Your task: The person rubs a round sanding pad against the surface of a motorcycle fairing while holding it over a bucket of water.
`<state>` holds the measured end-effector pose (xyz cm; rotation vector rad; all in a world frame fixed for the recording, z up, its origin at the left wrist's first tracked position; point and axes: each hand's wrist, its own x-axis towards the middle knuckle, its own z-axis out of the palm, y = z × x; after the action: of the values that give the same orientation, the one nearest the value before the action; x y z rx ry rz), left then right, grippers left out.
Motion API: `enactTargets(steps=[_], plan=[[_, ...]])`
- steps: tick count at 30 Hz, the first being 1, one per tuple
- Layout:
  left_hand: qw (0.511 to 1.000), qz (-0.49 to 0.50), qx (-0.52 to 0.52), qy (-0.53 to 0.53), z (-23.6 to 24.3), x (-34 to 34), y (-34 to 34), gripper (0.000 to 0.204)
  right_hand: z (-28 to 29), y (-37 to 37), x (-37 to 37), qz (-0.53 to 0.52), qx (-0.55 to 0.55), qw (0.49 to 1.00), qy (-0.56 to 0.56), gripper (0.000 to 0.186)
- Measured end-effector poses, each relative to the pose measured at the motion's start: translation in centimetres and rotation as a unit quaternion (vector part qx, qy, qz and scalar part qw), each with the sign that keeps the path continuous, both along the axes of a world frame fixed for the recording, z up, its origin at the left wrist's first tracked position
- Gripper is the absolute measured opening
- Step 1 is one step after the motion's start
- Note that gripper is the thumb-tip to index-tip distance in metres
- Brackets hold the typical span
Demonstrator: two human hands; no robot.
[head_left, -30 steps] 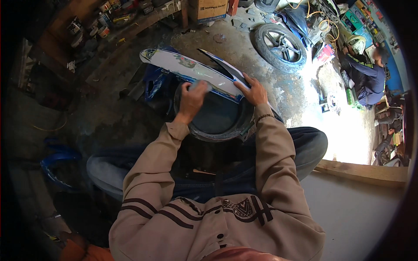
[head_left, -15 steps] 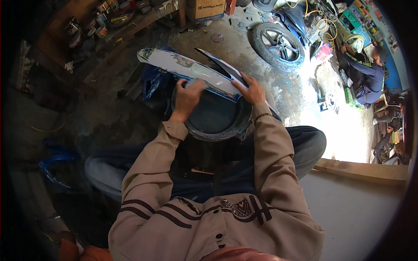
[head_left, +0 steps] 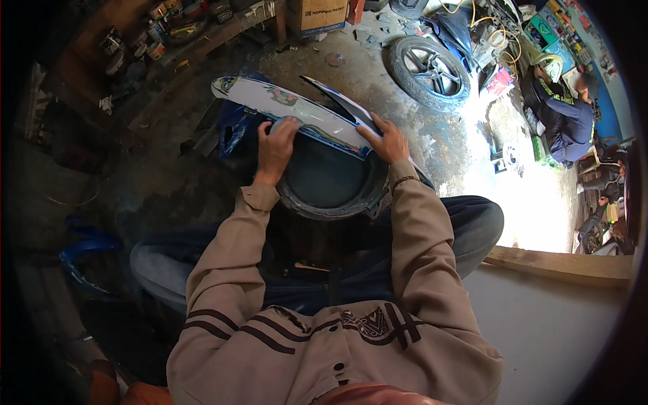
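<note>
A long white motorcycle body panel (head_left: 317,121), with worn coloured patches along its lower edge, lies slanted across the far rim of a round dark tub (head_left: 324,212). My right hand (head_left: 388,140) is closed around the panel's right end, thumb on the white face. Against the panel's near edge, left of its middle, my left hand (head_left: 275,150) pinches a small grey pad (head_left: 277,125), mostly hidden by the fingers. A second narrow pointed panel piece (head_left: 337,96) sticks out beyond the right end.
Blue plastic body parts (head_left: 235,131) lie left of the tub, with another blue curved part (head_left: 88,253) further left. Ahead right is a wheel with its tire (head_left: 430,73). A cardboard box (head_left: 317,17) stands at the back; a person (head_left: 570,121) sits far right.
My left hand has slid left along the panel with the grey pad, and its motion blur is gone. My right hand keeps its hold on the right end.
</note>
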<state>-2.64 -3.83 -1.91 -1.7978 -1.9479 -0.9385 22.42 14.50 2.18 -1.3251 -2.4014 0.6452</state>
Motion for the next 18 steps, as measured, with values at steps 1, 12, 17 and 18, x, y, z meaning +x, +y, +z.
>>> enactTargets(steps=[1, 12, 17, 18], plan=[[0.998, 0.036, 0.013, -0.054, 0.0, 0.0, 0.1, 0.021, 0.0, 0.0, -0.1, 0.001, 0.0, 1.0, -0.004, 0.08], [0.982, 0.017, 0.075, -0.175, 1.4, 0.2, -0.1, 0.018, -0.1, 0.1, 0.0, -0.003, -0.002, 1.0, 0.012, 0.085], [0.986, -0.021, 0.017, -0.163, 0.1, 3.6, 0.3, 0.018, 0.1, 0.0, 0.0, -0.009, -0.007, 1.0, -0.002, 0.086], [0.988, -0.099, 0.001, -0.118, 0.0, 4.0, 0.4, 0.018, 0.1, 0.0, 0.0, -0.01, -0.008, 1.0, 0.0, 0.086]])
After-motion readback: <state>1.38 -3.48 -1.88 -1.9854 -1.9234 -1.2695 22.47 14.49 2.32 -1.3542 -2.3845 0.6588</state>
